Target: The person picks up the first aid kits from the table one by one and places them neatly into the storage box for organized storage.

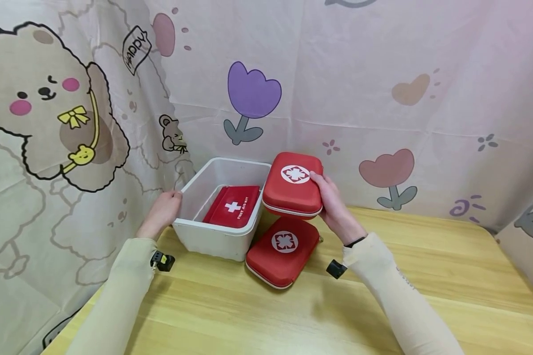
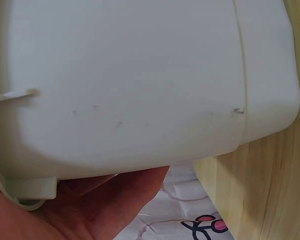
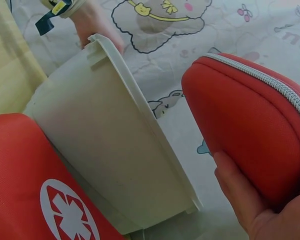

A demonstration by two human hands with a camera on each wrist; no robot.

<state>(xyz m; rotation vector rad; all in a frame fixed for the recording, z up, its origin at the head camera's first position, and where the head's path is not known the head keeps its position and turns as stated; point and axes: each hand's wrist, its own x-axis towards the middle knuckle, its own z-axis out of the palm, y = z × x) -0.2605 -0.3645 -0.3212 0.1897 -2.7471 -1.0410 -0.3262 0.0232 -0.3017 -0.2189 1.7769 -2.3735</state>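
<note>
My left hand (image 1: 162, 213) grips the left rim of a white plastic bin (image 1: 213, 241); the left wrist view has its fingers (image 2: 130, 200) under the edge, along the outer wall. Inside the bin lies a dark red first aid pouch (image 1: 224, 217) with a white cross. In my right hand (image 1: 335, 204) is a red zippered first aid case (image 1: 277, 192), raised beside the bin's right rim, thumb on its top. The right wrist view shows fingers against the held case (image 3: 250, 130). Below it, a matching case (image 1: 282, 268) rests on the table next to the bin.
A wooden table (image 1: 426, 276) carries the bin and the lower case. Patterned cloth (image 1: 337, 74) hangs behind the table, and more cloth (image 1: 62, 217) hangs close on the left, near my left hand. Some of the bin's inside is hidden by the pouch.
</note>
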